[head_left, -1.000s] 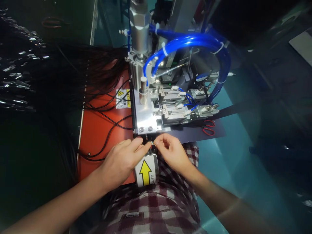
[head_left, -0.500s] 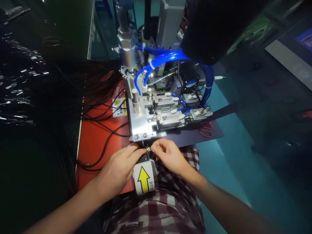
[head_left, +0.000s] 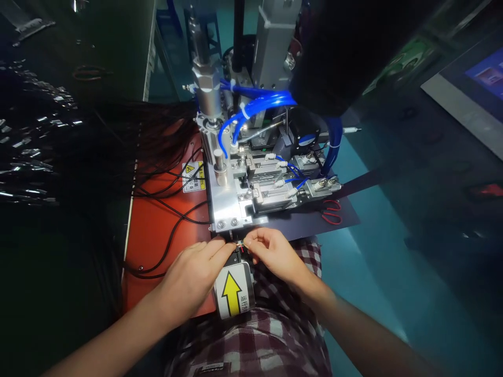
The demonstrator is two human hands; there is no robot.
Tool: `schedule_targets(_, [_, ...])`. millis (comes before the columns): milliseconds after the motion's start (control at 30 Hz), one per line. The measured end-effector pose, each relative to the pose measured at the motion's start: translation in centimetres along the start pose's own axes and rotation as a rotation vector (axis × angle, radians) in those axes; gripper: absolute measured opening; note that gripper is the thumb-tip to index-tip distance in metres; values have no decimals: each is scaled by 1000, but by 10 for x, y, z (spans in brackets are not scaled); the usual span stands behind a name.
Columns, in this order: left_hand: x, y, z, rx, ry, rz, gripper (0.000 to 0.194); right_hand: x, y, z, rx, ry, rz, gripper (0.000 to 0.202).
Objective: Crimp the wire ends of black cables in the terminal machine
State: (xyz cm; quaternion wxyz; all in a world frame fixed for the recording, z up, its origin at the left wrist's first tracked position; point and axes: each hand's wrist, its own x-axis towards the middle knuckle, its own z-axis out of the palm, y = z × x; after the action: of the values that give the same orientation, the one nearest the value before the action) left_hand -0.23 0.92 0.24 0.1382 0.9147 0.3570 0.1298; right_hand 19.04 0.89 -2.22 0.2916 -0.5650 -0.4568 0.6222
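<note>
Both hands meet at the front edge of a metal machine point(head_left: 231, 204). Between their fingertips is a tiny light-coloured part with a bit of red and green point(head_left: 241, 244), too small to name. My right hand point(head_left: 271, 252) pinches its right side, thumb against forefinger. From the left, my left hand point(head_left: 198, 267) has its thumb and forefinger closed at the other side of the part, the back of the hand upward. Right below the fingertips is a dark narrow track, and nearer to me a white cover with a yellow arrow point(head_left: 231, 293).
Black cables point(head_left: 168, 238) run across the red tabletop point(head_left: 153, 225) on the left, beside a warning label point(head_left: 194, 176). Blue air hoses point(head_left: 267, 102) arch over the machine. Red-handled scissors point(head_left: 332, 212) lie on a dark plate at the right. Dark wire bundles hang at far left.
The view has shifted slightly, so the machine sits a little lower. Both hands stay at the same spot with the tiny part between their fingertips.
</note>
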Motion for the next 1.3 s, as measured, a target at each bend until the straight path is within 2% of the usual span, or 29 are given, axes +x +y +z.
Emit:
schedule_targets(100, [-1,1,0,-4,2,5,28,-6,-4,4,-286,159,-128,22])
schedule_targets(167, [-2,1,0,2,-13,-8,28,-8,-4,10,-366,232,-173,23])
schedule_targets(300, [-3,1,2,15,-40,-30,29,-7,0,24,-270,347,-164,20])
schedule_targets(400, [-2,1,3,16,-39,-28,30,-4,3,29,-156,384,-141,17])
schedule_targets(600, [-3,1,1,4,-34,-27,27,-4,9,34,64,366,-172,15])
schedule_targets(733, [-3,1,0,-4,-8,-5,26,-8,10,35,262,298,-130,15])
schedule_targets(900, [-3,1,-1,-19,-2,-9,25,-9,8,34,282,313,-122,15])
schedule_targets(1167, [-1,0,0,-10,6,-20,28,-3,9,24,617,143,181,21])
schedule_targets(1300, [-2,0,0,-18,-14,-32,29,-10,15,21,589,202,197,25])
